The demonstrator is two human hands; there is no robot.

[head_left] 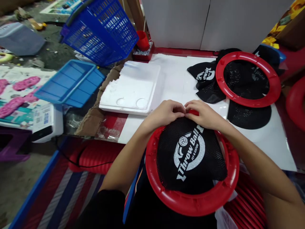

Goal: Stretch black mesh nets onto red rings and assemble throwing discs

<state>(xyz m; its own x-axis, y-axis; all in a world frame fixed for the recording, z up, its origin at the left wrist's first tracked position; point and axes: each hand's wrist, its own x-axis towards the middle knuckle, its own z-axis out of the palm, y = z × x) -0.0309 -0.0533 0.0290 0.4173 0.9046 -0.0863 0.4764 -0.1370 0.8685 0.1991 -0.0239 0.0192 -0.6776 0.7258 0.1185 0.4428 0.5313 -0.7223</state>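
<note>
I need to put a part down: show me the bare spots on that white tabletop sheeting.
Bare: the white sheeting between the styrofoam slab and the logo-printed mesh; also its near-right patch, between the right forearm and the rounded black mesh. Crowded: the far right, where a red ring overlaps both meshes.

here's glossy red plastic on the ring (197,206), with matt black mesh cloth (188,176) across it, flat white print (200,152) on top; up the table, dull white foam slab (133,84), rough along one edge; fibrous torn cardboard (92,114) beside it; and smooth blue plastic, basket (102,38) and tray (70,81) alike!
</note>
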